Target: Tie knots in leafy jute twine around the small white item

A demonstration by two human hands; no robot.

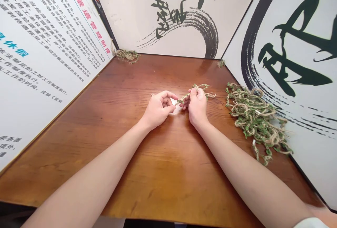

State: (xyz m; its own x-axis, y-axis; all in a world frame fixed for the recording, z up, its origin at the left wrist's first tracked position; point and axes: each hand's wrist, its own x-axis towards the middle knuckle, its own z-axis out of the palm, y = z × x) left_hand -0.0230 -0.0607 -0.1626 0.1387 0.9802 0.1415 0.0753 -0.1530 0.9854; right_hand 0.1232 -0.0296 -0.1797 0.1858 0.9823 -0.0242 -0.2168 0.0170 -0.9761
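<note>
Over the middle of the table, my right hand (198, 103) is closed around a length of leafy twine (201, 87), tan cord with small green leaves. Its loose loops and ends stick out above and to the right of the fingers. A short leafy stretch runs from that hand leftward to my left hand (161, 108). There the cord's end sits at the curved thumb and fingertips, which appear to pinch it; the exact contact is small and partly hidden.
To the right, a tangled pile of leafy twine (259, 119) lies on the wooden table (105, 126) against the right panel (297, 63). A smaller bunch of twine (127, 55) rests in the back left corner, with a little clump (221, 63) at the back right. Printed panels enclose three sides.
</note>
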